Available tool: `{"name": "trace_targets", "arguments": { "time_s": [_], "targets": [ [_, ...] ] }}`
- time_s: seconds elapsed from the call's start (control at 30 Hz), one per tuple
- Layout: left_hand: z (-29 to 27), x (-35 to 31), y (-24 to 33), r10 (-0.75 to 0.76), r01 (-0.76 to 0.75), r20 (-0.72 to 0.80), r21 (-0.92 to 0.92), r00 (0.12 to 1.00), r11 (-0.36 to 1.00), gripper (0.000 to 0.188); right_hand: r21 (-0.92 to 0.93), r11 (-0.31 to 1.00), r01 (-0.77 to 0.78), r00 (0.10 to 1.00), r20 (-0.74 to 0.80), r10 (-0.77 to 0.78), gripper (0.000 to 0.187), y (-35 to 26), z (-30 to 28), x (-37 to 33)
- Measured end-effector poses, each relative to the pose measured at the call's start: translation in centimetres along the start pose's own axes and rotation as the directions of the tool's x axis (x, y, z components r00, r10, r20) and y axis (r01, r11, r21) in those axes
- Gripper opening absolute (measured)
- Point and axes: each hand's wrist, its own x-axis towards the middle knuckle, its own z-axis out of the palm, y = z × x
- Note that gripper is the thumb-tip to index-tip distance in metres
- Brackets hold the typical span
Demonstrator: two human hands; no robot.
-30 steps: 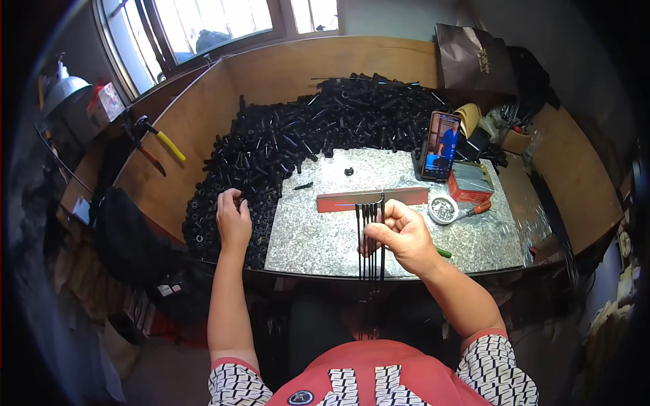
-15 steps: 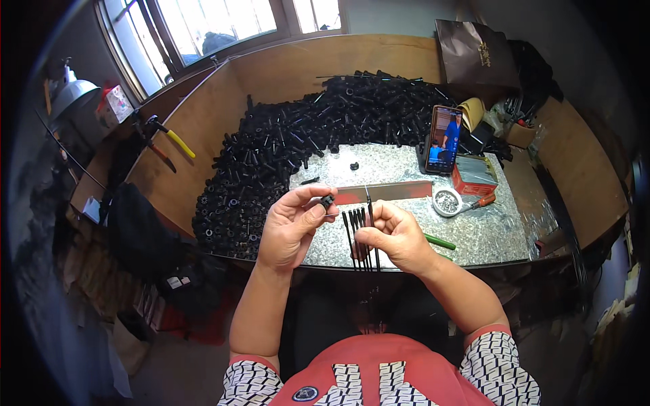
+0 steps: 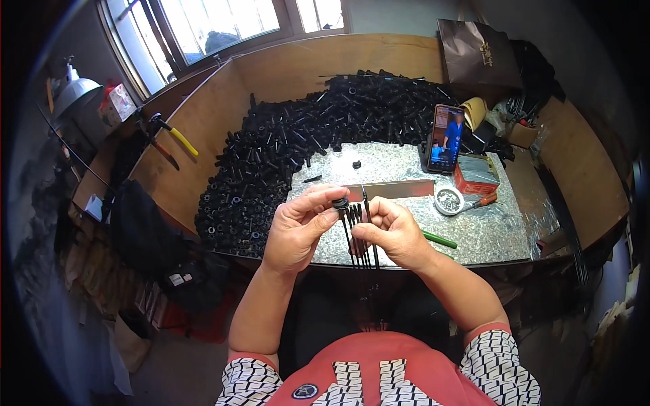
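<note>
Between the thumb and fingers of my left hand (image 3: pixel 301 227) is a small round black part (image 3: pixel 340 202). It sits at the top of the leftmost of several thin black rods (image 3: pixel 356 237); whether it is fitted onto that rod I cannot make out. My right hand (image 3: pixel 396 235) pinches the rods side by side, spread like a fan and hanging down past the table's front edge. One rod at the right stands taller, with a thin bright tip (image 3: pixel 363 190). Behind the hands a long flat metal bar (image 3: pixel 399 190) lies on the speckled tabletop (image 3: pixel 474 233).
A large heap of black tubular parts (image 3: pixel 291 135) covers the table's left and back. At the right are a propped phone (image 3: pixel 443 139), a red box (image 3: pixel 477 174), a round white dish of small pieces (image 3: pixel 447 200), a red-handled screwdriver (image 3: pixel 482 201) and a green tool handle (image 3: pixel 439 239).
My left hand has moved right with the round black part, bringing it from beside the rods to the top of the leftmost one. My right hand keeps its hold on the rods.
</note>
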Motion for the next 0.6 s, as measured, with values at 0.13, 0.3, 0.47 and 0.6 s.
{"name": "trace_targets", "arguments": {
  "time_s": [0.13,0.3,0.47,0.6],
  "targets": [
    [0.49,-0.08,0.27,0.015,-0.015,0.017,0.005,1.0,1.0,0.027,0.014,1.0,-0.011,1.0,0.003,0.011,0.014,0.03,0.07,0.07],
    [0.6,-0.12,-0.19,0.04,-0.038,-0.056,0.037,0.998,0.999,0.024,-0.008,1.0,-0.009,1.0,0.018,0.009,0.014,0.17,0.24,0.39],
    [0.42,-0.11,0.11,0.033,-0.031,-0.033,0.051,0.999,0.998,0.022,-0.032,0.999,0.007,0.999,0.047,-0.006,0.015,0.13,0.61,0.33],
    [0.34,-0.14,-0.24,0.025,-0.024,-0.033,0.015,0.999,1.0,0.022,-0.001,1.0,0.017,0.997,0.071,-0.017,0.014,0.09,0.58,0.37]
  ]
}}
